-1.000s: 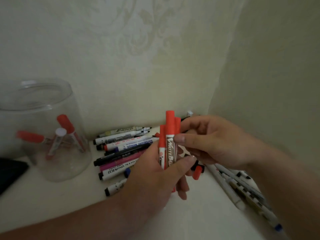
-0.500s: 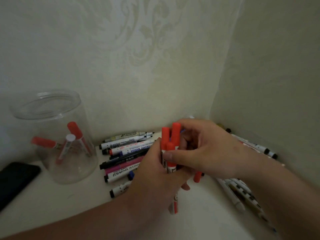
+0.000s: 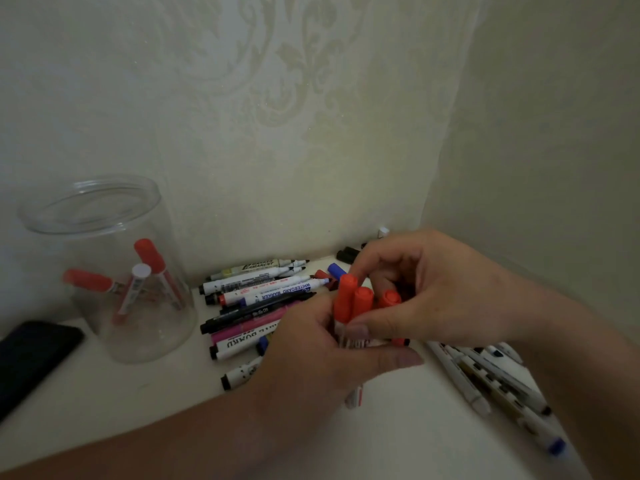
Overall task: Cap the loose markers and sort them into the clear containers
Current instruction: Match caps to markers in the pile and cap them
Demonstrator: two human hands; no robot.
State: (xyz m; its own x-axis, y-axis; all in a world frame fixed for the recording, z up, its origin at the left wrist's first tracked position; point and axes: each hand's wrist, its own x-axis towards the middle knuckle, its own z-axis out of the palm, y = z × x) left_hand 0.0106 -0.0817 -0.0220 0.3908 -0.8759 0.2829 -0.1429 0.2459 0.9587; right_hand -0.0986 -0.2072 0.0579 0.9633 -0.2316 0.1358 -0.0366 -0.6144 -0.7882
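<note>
Well, edges: walls close far and right; bare table near.
Jar: left, upright, red markers inside; phone beside it.
Bundle: red markers, centre, upright, caps up.
Left hand: fingers curled round the barrels.
Right hand: pinches bundle near the caps.
Pile: far centre, lying left-right.

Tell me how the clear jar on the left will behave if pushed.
The clear jar looks thin-walled and holds only three markers, so it is probably light and would slide on the smooth tabletop. Tall and open-topped, it might tip if pushed high. The leaning markers would likely shift.
</note>
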